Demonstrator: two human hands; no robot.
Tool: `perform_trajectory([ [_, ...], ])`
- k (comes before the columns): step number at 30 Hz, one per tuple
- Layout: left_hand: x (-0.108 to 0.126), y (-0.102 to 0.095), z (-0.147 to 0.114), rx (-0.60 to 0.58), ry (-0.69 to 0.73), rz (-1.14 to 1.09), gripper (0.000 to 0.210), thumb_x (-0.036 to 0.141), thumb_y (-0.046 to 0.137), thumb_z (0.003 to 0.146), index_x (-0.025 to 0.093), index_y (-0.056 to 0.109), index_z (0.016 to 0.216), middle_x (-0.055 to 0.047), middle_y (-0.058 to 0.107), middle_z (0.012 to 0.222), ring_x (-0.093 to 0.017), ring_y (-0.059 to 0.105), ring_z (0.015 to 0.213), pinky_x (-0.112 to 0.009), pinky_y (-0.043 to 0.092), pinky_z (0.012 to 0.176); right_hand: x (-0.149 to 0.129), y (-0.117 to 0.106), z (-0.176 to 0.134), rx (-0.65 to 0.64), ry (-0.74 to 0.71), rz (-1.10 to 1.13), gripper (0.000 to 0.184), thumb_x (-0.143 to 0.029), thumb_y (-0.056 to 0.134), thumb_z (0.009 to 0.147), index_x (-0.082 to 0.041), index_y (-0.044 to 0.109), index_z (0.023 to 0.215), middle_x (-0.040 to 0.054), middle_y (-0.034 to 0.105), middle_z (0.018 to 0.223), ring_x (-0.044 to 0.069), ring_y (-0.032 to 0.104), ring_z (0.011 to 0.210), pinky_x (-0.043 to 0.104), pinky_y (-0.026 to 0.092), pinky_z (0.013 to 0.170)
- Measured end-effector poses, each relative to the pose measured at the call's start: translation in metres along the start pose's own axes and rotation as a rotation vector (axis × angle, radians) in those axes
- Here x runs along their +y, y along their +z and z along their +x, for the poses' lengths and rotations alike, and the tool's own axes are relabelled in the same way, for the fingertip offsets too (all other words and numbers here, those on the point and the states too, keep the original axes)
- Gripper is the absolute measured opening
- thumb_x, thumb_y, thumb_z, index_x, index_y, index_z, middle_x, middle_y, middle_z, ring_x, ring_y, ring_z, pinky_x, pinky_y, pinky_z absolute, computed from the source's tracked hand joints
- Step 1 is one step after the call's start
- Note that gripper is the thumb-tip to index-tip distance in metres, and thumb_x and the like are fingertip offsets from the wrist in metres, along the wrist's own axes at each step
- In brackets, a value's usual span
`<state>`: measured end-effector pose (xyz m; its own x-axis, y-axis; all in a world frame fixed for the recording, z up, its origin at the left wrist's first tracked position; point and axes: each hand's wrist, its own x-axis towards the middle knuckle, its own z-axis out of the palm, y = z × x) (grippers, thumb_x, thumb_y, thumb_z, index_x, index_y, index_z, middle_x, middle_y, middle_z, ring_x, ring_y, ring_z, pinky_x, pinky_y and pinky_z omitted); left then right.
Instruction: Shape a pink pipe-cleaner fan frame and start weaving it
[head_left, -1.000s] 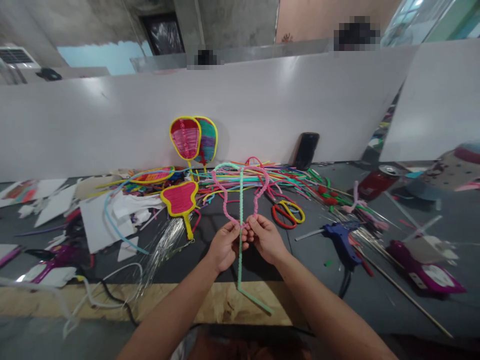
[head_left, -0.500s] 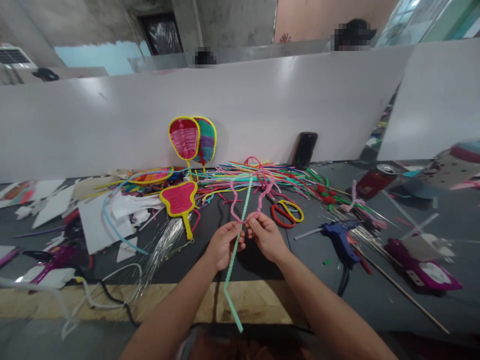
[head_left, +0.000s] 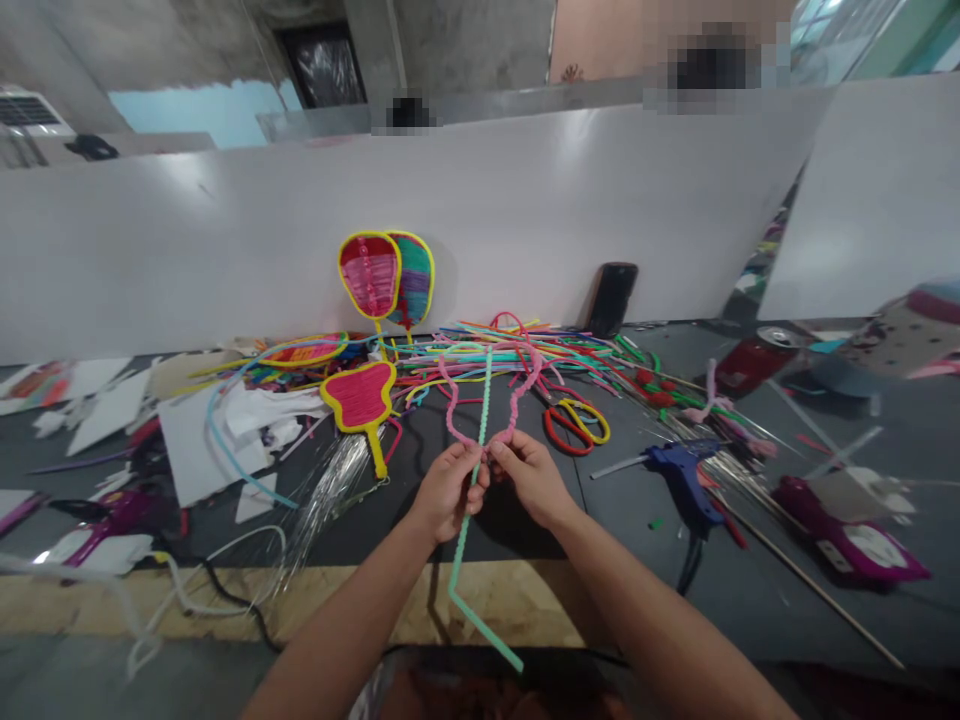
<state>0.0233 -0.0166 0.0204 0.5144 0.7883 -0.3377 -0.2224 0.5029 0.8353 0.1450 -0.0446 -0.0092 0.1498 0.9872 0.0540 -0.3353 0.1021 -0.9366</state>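
My left hand is closed on a mint-green pipe cleaner, which runs upright between the hands and bends near its lower end. Close beside it, my right hand pinches the lower end of a curved, wavy pink pipe cleaner. The pink piece rises in two curved sides around the green one, and its left side also meets the left fingertips. Fingers hide the exact joint. Beyond the hands lies a heap of coloured pipe cleaners. Red-and-yellow-handled scissors rest to the right.
A pink-and-yellow fan lies left of the hands; two more fans lean on the white partition. Rightward are a blue glue gun, a phone and a can. Silver tinsel and white paper lie leftward.
The pink pipe cleaner has shifted left. The green one's top has moved left, and its bent lower end has swung right. Both hands stay close together in nearly the same place.
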Motion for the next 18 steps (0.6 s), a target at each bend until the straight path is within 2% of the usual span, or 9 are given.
perform_trajectory([
  [6, -0.003, -0.002, 0.000, -0.020, 0.025, 0.074, 0.033, 0.043, 0.067, 0.069, 0.017, 0.047, 0.074, 0.007, 0.053, 0.049, -0.002, 0.035, 0.028, -0.012, 0.027, 0.026, 0.005, -0.002, 0.000, 0.005, 0.052, 0.149, 0.021, -0.037, 0.067, 0.074, -0.019, 0.057, 0.075, -0.0043, 0.054, 0.063, 0.007, 0.047, 0.053, 0.020, 0.038, 0.053],
  [13, -0.005, 0.001, 0.000, 0.006, 0.094, 0.107, 0.033, 0.045, 0.064, 0.071, 0.017, 0.048, 0.079, 0.006, 0.055, 0.052, -0.004, 0.042, 0.033, -0.015, 0.035, 0.031, 0.000, -0.005, 0.002, -0.039, 0.062, 0.100, 0.024, -0.041, 0.062, 0.077, -0.018, 0.058, 0.079, -0.0019, 0.057, 0.068, 0.008, 0.049, 0.053, 0.022, 0.039, 0.053],
  [15, -0.005, 0.000, 0.000, 0.038, 0.117, 0.122, 0.031, 0.044, 0.063, 0.072, 0.017, 0.049, 0.079, 0.006, 0.056, 0.052, -0.005, 0.043, 0.034, -0.015, 0.036, 0.031, -0.003, -0.007, 0.004, 0.052, 0.051, 0.082, 0.026, -0.044, 0.057, 0.080, -0.018, 0.057, 0.083, -0.0030, 0.054, 0.066, 0.008, 0.047, 0.051, 0.022, 0.038, 0.051],
  [18, -0.006, -0.001, 0.003, 0.092, 0.140, 0.162, 0.029, 0.043, 0.060, 0.074, 0.016, 0.051, 0.080, 0.006, 0.055, 0.051, -0.006, 0.044, 0.035, -0.016, 0.037, 0.032, -0.011, -0.011, 0.004, 0.275, -0.104, -0.108, 0.021, -0.042, 0.052, 0.083, -0.021, 0.053, 0.086, -0.0054, 0.048, 0.062, 0.009, 0.045, 0.050, 0.021, 0.038, 0.049],
])
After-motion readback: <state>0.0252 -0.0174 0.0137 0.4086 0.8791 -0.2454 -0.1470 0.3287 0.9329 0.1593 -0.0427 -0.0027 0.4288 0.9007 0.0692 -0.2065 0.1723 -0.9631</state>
